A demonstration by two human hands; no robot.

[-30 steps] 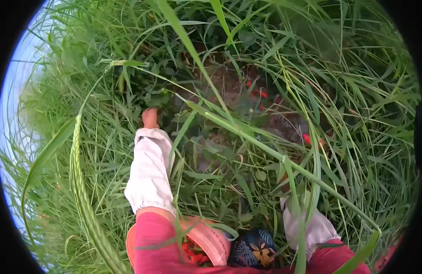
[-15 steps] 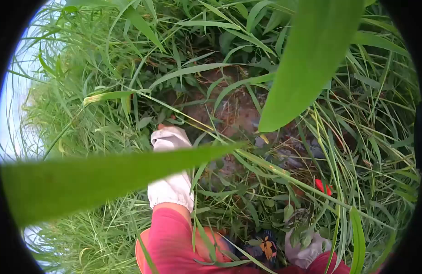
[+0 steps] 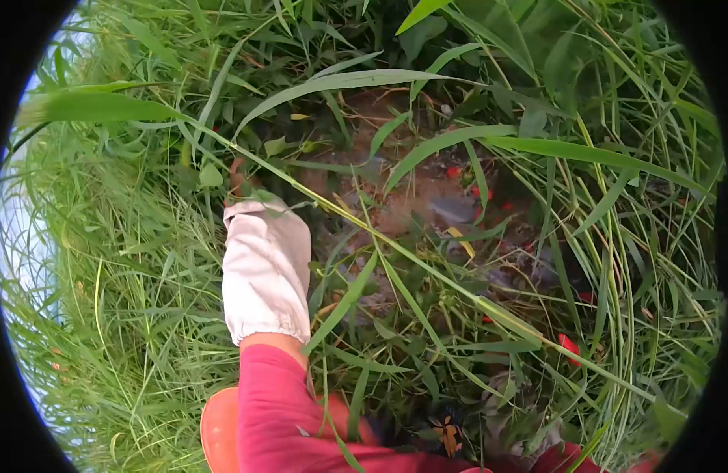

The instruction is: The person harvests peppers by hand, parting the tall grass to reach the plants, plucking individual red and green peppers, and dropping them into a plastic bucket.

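My left hand (image 3: 239, 180) reaches into the grass beyond a white sleeve cover (image 3: 268, 268) and a red sleeve (image 3: 273, 394). Leaves hide most of its fingers, and I cannot tell what they hold. A long grass stem (image 3: 332, 206) crosses in front, slanting down to the right. Low on the right, blurred white cloth and a red cuff (image 3: 565, 459) mark my right arm. Its hand is hidden among leaves. Several small red things (image 3: 569, 348) lie in the plants near that side.
Bare brown soil (image 3: 411, 205) with greyish patches shows in the middle. Tall grass (image 3: 143, 276) and leafy plants surround it. An orange rounded thing (image 3: 219, 430) is beside my left sleeve. Dark cloth with an orange pattern (image 3: 448, 436) shows at the bottom. Pale brightness lies along the left edge.
My left arm appears further left and higher. The broad blades close to the camera have moved off the middle, baring more soil and red things. The right sleeve cover is blurrier and more covered.
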